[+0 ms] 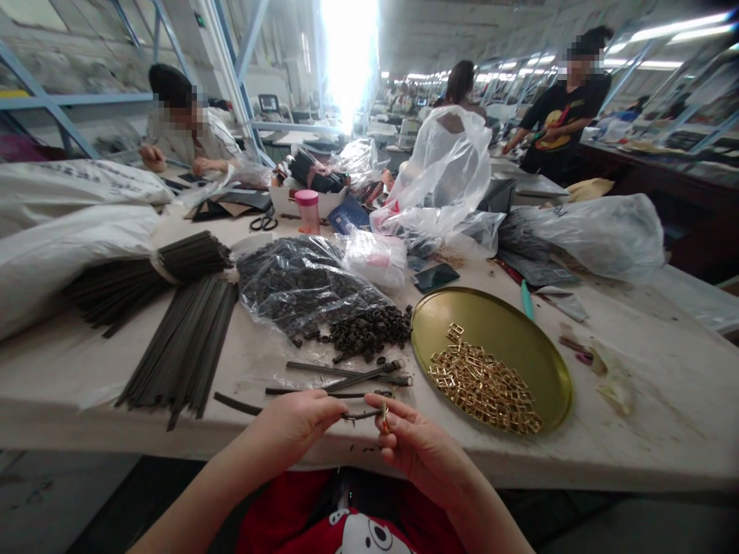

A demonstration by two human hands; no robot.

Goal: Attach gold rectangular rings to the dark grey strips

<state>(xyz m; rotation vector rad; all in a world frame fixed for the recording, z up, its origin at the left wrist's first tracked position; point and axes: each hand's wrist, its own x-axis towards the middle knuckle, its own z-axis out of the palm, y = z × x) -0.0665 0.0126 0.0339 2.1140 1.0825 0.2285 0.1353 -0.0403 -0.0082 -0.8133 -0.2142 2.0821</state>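
Note:
Near the table's front edge, my left hand (309, 419) pinches a thin dark strap (362, 416), whose free tail (235, 403) sticks out to the left. My right hand (416, 440) is closed on a small gold buckle (384, 419) at the strap's other end; whether the strap passes through it I cannot tell. Just beyond my hands lie a few dark straps (323, 368) with buckles at their right ends. To the right, a round gold tray (490, 315) bears a heap of gold buckles (485, 388). A pile of small black loops (372, 331) spills from a clear plastic bag (289, 281).
Strap bundles (178, 346) and white sacks (69, 246) lie at left. Farther back are scissors (264, 222), a pink-lidded jar (308, 211), a dark phone-like slab (436, 278) and plastic bags (444, 169). One person (190, 131) sits across; another (563, 115) stands at right.

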